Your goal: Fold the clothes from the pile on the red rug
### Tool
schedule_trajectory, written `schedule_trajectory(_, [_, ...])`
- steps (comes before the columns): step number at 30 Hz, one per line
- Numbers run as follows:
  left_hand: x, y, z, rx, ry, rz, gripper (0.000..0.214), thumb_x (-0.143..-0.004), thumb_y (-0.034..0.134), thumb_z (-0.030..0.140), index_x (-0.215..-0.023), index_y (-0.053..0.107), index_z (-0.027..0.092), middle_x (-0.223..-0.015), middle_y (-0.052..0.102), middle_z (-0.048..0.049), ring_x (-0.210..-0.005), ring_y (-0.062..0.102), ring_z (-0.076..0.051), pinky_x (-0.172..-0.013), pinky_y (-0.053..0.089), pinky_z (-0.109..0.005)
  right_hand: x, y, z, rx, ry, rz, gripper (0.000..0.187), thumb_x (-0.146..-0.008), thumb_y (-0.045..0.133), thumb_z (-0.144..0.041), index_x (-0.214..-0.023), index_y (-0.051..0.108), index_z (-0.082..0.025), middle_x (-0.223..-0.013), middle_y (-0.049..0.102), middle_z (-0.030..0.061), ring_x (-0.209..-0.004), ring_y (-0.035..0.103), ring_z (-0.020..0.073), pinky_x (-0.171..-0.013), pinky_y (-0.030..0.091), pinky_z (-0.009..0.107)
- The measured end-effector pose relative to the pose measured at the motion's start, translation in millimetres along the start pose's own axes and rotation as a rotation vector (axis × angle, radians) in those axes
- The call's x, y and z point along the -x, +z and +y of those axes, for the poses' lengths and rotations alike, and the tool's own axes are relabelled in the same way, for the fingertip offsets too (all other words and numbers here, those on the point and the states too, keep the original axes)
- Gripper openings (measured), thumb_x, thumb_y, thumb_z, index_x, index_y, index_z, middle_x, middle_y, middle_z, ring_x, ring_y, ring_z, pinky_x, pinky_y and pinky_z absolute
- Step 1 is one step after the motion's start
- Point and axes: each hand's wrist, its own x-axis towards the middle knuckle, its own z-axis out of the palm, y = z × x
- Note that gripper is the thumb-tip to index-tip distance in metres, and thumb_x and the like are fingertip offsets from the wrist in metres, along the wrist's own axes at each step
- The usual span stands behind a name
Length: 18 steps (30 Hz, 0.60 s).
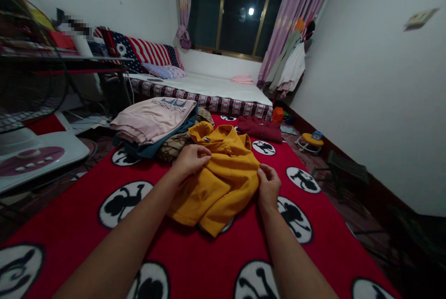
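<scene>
A mustard-yellow collared shirt (223, 178) lies rumpled on a red blanket (83, 229) printed with black-and-white round figures. At the shirt's left side, my left hand (193, 159) pinches the cloth between thumb and fingers. On the opposite edge, my right hand (269, 182) grips the fabric in the same way. The collar points away from me, and a small dark label shows near it. Close behind my left hand sits a pile with a pale pink garment (153, 120) on top, a teal one below and a brown patterned one beside it. A folded maroon garment (259, 128) rests beyond the shirt.
A bed with a white sheet (209, 83) stands under the window. Left are a fan (31, 150) and a cluttered desk (87, 57). Along the right wall stand a yellow-topped stool (311, 139) and a dark folding stool (348, 166); clothes (292, 67) hang near the curtain.
</scene>
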Motion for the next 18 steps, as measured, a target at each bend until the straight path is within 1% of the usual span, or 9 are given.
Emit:
schedule_trajectory(3, [-0.7,1.6,-0.3,-0.035,0.058,0.028,0.024,-0.072,0.057,0.031,-0.082,0.076,0.02,-0.09,0.075,-0.005,-0.087,0.067,-0.023,-0.081,0.05,-0.029,0.6,1.2,-2.9,-0.023,0.127,-0.204,0.055,-0.065,0.074,-0.042,-0.112,0.062,-0.018,-0.101,0.071,0.008,-0.089,0.067,0.0235,-0.077,0.054,0.035])
schedule_trajectory(6, [-0.9,1.4,3.1,0.069,0.028,0.006,0.029,-0.075,0.056,0.036,-0.085,0.075,0.017,-0.089,0.075,-0.0061,-0.083,0.068,-0.023,-0.077,0.051,-0.029,3.8,1.8,-8.0,-0.017,0.171,-0.373,0.056,-0.061,0.077,-0.037,-0.112,0.064,-0.016,-0.106,0.071,0.009,-0.094,0.066,0.0266,-0.083,0.053,0.04])
schedule_trajectory(9, [-1.3,-0.6,5.9,0.18,-0.006,-0.011,0.034,-0.076,0.057,0.041,-0.087,0.074,0.014,-0.088,0.075,-0.0078,-0.081,0.068,-0.024,-0.075,0.052,-0.031,9.1,4.1,-15.6,-0.027,0.119,-0.235,0.054,-0.066,0.069,-0.034,-0.116,0.063,-0.014,-0.115,0.068,0.0109,-0.103,0.063,0.0274,-0.092,0.049,0.043])
schedule_trajectory(11, [-2.2,-1.7,7.1,0.234,-0.016,-0.009,0.037,-0.076,0.058,0.044,-0.087,0.074,0.013,-0.088,0.075,-0.0087,-0.081,0.068,-0.024,-0.075,0.052,-0.032,18.3,9.3,-24.5,0.016,-0.017,-0.169,0.054,-0.073,0.062,-0.032,-0.124,0.059,-0.017,-0.125,0.063,0.0097,-0.114,0.058,0.0263,-0.1,0.043,0.043])
schedule_trajectory(12, [-2.9,-2.3,8.0,0.267,-0.017,-0.01,0.038,-0.076,0.058,0.046,-0.088,0.073,0.013,-0.089,0.074,-0.0092,-0.082,0.068,-0.024,-0.075,0.052,-0.032,26.0,13.5,-30.1,0.061,-0.111,-0.205,0.054,-0.076,0.058,-0.031,-0.129,0.056,-0.019,-0.129,0.06,0.0082,-0.119,0.054,0.0252,-0.103,0.04,0.042])
schedule_trajectory(13, [-3.7,-3.1,9.2,0.301,-0.019,-0.013,0.041,-0.075,0.059,0.048,-0.091,0.073,0.013,-0.091,0.074,-0.0098,-0.083,0.068,-0.024,-0.075,0.053,-0.032,36.0,18.7,-36.2,0.124,-0.22,-0.301,0.054,-0.08,0.055,-0.03,-0.133,0.053,-0.022,-0.131,0.059,0.0067,-0.122,0.051,0.0241,-0.105,0.038,0.042])
schedule_trajectory(15, [-5.2,-5.9,13.0,0.34,-0.025,0.0,0.05,-0.074,0.061,0.053,-0.102,0.07,0.013,-0.1,0.072,-0.0112,-0.086,0.067,-0.024,-0.077,0.053,-0.033,61.3,30.9,-48.1,0.298,-0.469,-0.627,0.055,-0.082,0.053,-0.026,-0.136,0.048,-0.027,-0.131,0.059,0.0053,-0.121,0.051,0.0229,-0.103,0.038,0.04])
schedule_trajectory(17, [-5.6,-9.6,17.3,0.303,-0.021,0.04,0.06,-0.074,0.061,0.058,-0.115,0.065,0.014,-0.11,0.068,-0.012,-0.093,0.066,-0.025,-0.082,0.052,-0.035,88.6,43.0,-57.3,0.515,-0.717,-0.979,0.052,-0.08,0.057,-0.027,-0.132,0.052,-0.029,-0.126,0.062,0.0053,-0.109,0.056,0.0234,-0.096,0.04,0.04])
schedule_trajectory(18, [-5.1,-11.0,18.9,0.254,-0.004,0.059,0.063,-0.074,0.061,0.059,-0.12,0.062,0.015,-0.115,0.066,-0.0118,-0.098,0.064,-0.025,-0.087,0.05,-0.037,100.6,48.1,-60.3,0.616,-0.822,-1.097,0.048,-0.079,0.06,-0.03,-0.127,0.056,-0.029,-0.122,0.064,0.005,-0.102,0.057,0.0235,-0.092,0.04,0.041])
